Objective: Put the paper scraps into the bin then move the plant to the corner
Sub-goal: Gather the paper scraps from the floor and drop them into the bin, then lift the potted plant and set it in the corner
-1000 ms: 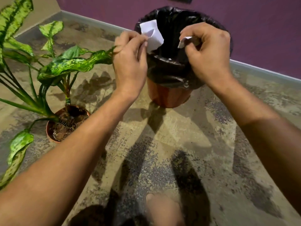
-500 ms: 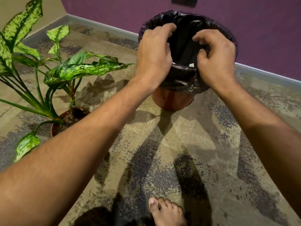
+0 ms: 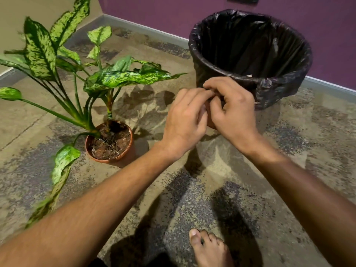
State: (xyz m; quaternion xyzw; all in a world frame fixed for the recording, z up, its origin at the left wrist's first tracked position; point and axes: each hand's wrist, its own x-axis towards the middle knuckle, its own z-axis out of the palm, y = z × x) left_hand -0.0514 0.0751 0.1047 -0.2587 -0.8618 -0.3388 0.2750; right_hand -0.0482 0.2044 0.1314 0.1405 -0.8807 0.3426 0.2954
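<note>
The bin (image 3: 227, 71), lined with a black bag, stands by the purple wall at upper right. A sliver of white paper scrap (image 3: 249, 75) shows inside it, just over the near rim. My left hand (image 3: 185, 120) and my right hand (image 3: 234, 114) are pressed together in front of the bin, below its rim, with curled fingertips touching. No paper shows in either hand. The plant (image 3: 123, 77), with speckled green leaves, grows from a terracotta pot (image 3: 128, 151) on the floor, left of my hands.
The beige and purple walls meet at the room corner (image 3: 103, 15), behind the plant at upper left. A grey skirting (image 3: 154, 32) runs along the purple wall. A bare foot (image 3: 210, 249) rests on the mottled floor at the bottom.
Both hands let the white scraps go into the bin, then drew back from its mouth and came together lower, in front of it. The view shifted so the plant sits nearer the centre.
</note>
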